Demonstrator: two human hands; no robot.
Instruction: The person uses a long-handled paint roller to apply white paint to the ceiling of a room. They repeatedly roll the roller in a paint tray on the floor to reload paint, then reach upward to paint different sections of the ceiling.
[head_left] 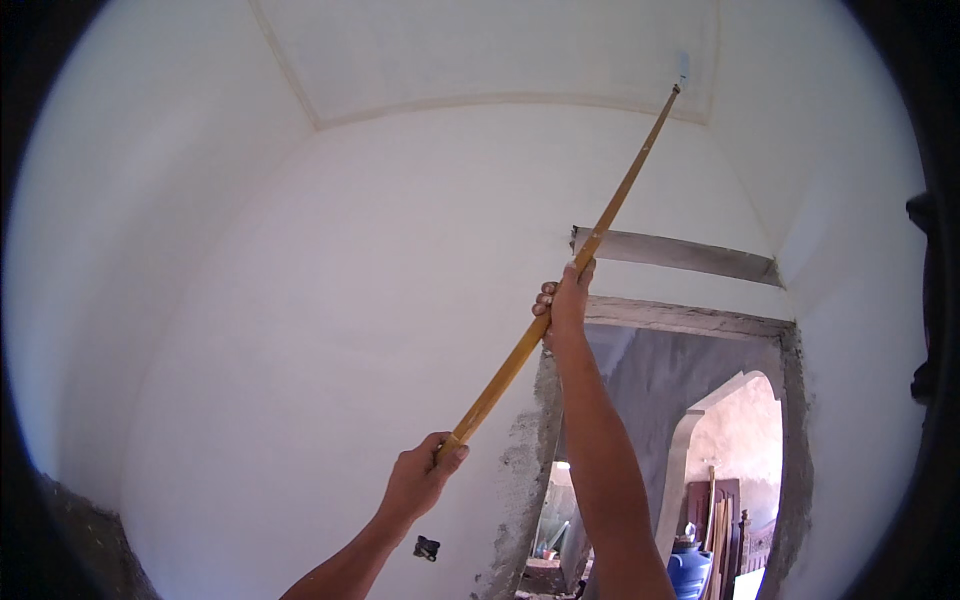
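Note:
A long wooden pole [511, 366] slants up and to the right across the view. My left hand [422, 478] is closed round its lower end. Higher up, my right hand [566, 303] wraps the same pole with the arm stretched upward. At the pole's far tip a small pale-blue paint roller [684, 68] is up at the white ceiling [500, 50], near its right-hand corner; whether it touches the surface I cannot tell.
Ahead stands a white wall [330, 300] with a dark wall-box hole [426, 548] low down. To the right a rough-edged doorway [792, 420] opens under a grey recessed strip [680, 253]. Through it show an arch, a blue barrel [688, 570] and leaning wooden boards [718, 530].

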